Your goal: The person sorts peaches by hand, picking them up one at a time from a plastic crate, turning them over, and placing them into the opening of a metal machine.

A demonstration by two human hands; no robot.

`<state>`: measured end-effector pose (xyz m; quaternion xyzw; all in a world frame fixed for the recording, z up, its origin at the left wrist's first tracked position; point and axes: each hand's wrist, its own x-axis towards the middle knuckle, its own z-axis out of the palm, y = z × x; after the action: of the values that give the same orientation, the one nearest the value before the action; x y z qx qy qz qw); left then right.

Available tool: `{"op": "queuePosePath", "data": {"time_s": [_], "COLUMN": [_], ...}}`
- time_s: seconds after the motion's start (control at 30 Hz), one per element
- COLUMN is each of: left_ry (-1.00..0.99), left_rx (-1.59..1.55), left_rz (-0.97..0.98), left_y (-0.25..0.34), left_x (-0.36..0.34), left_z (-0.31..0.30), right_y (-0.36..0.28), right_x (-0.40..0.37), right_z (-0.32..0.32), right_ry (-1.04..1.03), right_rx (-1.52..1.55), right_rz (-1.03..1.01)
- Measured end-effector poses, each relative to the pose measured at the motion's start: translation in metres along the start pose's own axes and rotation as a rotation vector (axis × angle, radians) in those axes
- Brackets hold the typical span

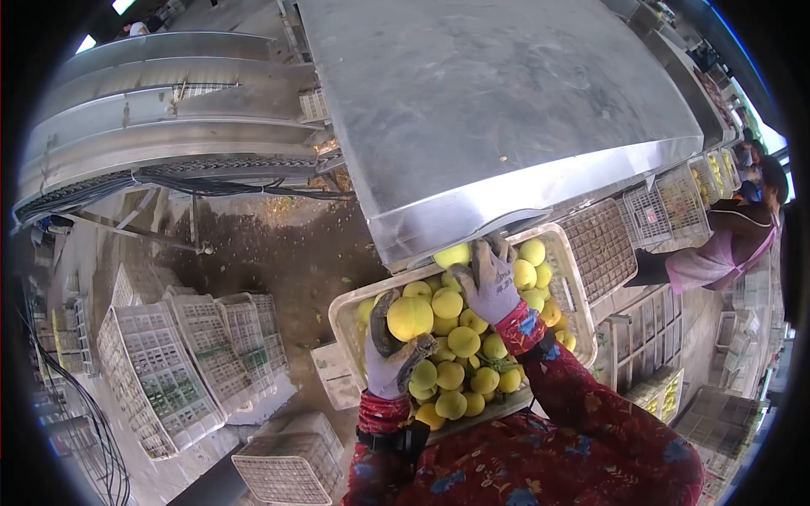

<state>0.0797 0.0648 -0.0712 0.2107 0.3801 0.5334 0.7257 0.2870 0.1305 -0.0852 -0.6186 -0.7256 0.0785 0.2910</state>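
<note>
The cover is scuffed metal, the crate matt plastic, the gloves cloth, the fruit smooth.

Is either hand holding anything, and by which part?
The left hand holds a fruit by its left and near sides. The right hand is against another fruit; its grip is unclear.

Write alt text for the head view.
A gloved left hand holds a large yellow fruit above a crate of yellow-green fruit, while the gloved right hand is at a greenish fruit on the far side. A metal housing stands beyond; more crates lie at left, another person at right.
</note>
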Motion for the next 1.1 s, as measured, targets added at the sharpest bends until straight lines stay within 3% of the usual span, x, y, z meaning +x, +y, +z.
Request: {"op": "queuePosePath", "data": {"time_s": [0.1,0.2,0.3,0.33,0.43,0.47,0.57,0.67,0.77,0.8,0.83,0.9,1.0,1.1], "left_ry": [0.01,0.032,0.049,0.013,0.04,0.044,0.05,-0.049,0.042,0.032,-0.049,-0.238,-0.361,-0.446], "left_rx": [0.117,0.045,0.03,0.032,-0.071,-0.121,-0.144,0.052,0.046,0.368,0.808,1.68,1.966,2.028], "left_rz": [0.054,-0.003,0.009,0.014,0.064,0.053,0.021,0.036,0.004,0.037,0.002,-0.056,0.085,0.259], "left_y": [-0.006,-0.001,-0.003,0.001,-0.002,-0.003,-0.014,-0.025,-0.021,-0.031,-0.031,-0.032,-0.054,-0.07], "left_x": [0.002,-0.002,0.0,0.0,0.003,0.006,0.008,0.017,0.004,-0.003,-0.012,-0.021,-0.046,-0.052], "left_z": [-0.008,-0.004,-0.002,0.002,0.012,0.016,0.027,0.029,0.01,-0.014,-0.021,-0.028,-0.035,-0.059], "right_y": [0.0,0.002,0.017,0.02,-0.002,-0.01,-0.047,-0.039,-0.019,-0.013,-0.002,0.023,0.0,0.003], "right_x": [0.001,0.005,0.024,0.023,0.005,-0.007,-0.026,-0.033,-0.018,-0.002,0.011,0.022,0.025,-0.036], "right_z": [0.007,0.017,0.027,0.024,-0.013,-0.029,-0.031,-0.017,-0.015,-0.012,0.004,0.018,-0.023,-0.007], "right_ry": [0.009,0.077,-0.151,-0.09,0.098,-0.03,-0.118,0.002,0.07,-0.005,0.075,0.018,0.19,-0.217], "right_rx": [-0.123,-0.212,-0.32,-0.339,0.249,0.147,0.343,0.274,0.116,-0.006,-0.106,-0.188,-0.048,-0.007], "right_rz": [0.034,0.041,0.058,0.002,-0.028,-0.182,-0.178,-0.066,-0.01,0.039,0.021,-0.016,-0.024,-0.025]}}
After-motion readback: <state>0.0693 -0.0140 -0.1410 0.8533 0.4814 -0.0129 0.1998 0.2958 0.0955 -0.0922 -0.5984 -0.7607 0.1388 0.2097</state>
